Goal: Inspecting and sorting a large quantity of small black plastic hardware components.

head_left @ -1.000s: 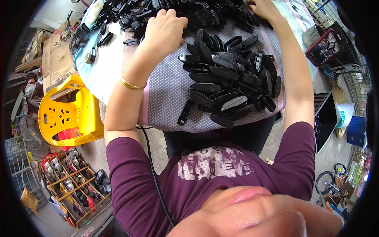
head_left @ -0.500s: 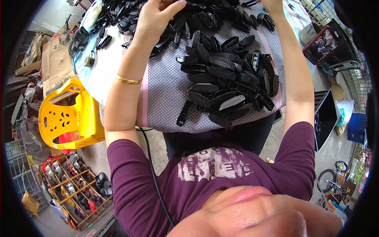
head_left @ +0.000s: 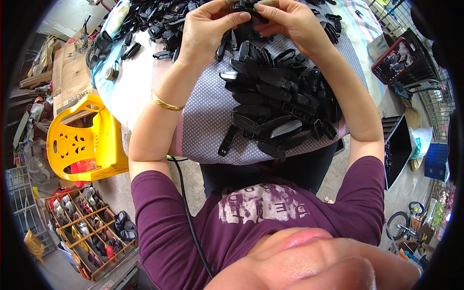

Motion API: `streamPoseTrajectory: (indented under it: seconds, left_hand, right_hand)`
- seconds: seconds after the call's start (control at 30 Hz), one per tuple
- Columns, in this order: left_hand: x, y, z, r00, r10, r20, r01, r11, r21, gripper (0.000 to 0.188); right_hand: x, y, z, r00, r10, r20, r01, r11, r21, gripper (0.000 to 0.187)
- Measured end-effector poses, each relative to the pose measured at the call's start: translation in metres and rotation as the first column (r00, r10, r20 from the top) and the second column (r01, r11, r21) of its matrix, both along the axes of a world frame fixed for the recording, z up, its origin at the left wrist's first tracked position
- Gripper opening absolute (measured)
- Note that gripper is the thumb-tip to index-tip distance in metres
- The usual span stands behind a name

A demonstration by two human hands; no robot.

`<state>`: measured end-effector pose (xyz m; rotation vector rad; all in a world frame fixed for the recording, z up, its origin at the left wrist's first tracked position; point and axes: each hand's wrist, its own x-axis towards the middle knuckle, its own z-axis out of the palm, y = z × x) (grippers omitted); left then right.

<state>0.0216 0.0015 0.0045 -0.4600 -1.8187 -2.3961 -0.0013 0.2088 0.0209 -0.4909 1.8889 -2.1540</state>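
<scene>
Up at the far edge of the view, my left hand (head_left: 205, 30) and my right hand (head_left: 296, 25) meet around a small black plastic part (head_left: 245, 5). Both thumbs press toward it from either side, and its upper portion is cut off by the frame. Just below the hands lies a heap of long, curved black plastic pieces (head_left: 270, 92), some with slots or a glossy face. One slotted black strip (head_left: 227, 140) lies at the heap's near left corner. A larger spread of similar black pieces (head_left: 159, 29) covers the far side of the table.
A dotted grey cloth (head_left: 208, 121) covers the table before me. On the left stand a yellow plastic chair (head_left: 111, 140) and a wooden shoe rack (head_left: 79, 227). To the right are a dark red crate (head_left: 386, 60) and a black bin (head_left: 398, 150). A black cable (head_left: 186, 208) runs past my left arm.
My right hand has come in from the far right to meet my left hand. The left hand has shifted slightly right, and a black part now shows between them.
</scene>
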Motion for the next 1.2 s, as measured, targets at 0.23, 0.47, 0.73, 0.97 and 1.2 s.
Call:
streamPoseTrajectory:
  seconds: [0.23,0.47,0.73,0.97,1.2]
  left_hand:
    - [0.003,0.005,-0.003,0.996,0.045,0.077,-0.050,0.996,0.069,0.037]
    - [-0.001,-0.002,-0.001,0.986,-0.170,-0.002,0.166,0.962,0.215,0.033]
    - [-0.029,-0.004,-0.013,0.719,-0.486,-0.497,0.638,0.744,0.197,0.028]
    - [0.005,-0.008,0.015,0.948,-0.316,-0.046,0.319,0.932,0.170,0.026]
    - [0.050,0.030,0.045,0.775,-0.482,-0.409,0.000,0.648,-0.762,0.043]
  right_hand:
    - [0.010,-0.008,0.000,0.983,-0.062,-0.173,0.090,0.983,0.158,0.025]
    - [0.012,-0.009,0.002,0.966,0.102,-0.236,-0.040,0.966,0.257,0.025]
    - [0.030,-0.007,0.012,0.717,0.081,-0.693,0.199,0.928,0.315,0.019]
    - [0.009,0.008,0.010,0.634,0.258,-0.729,0.177,0.869,0.462,0.021]
    - [-0.128,0.137,-0.038,0.456,0.115,-0.883,0.724,0.529,0.443,0.030]
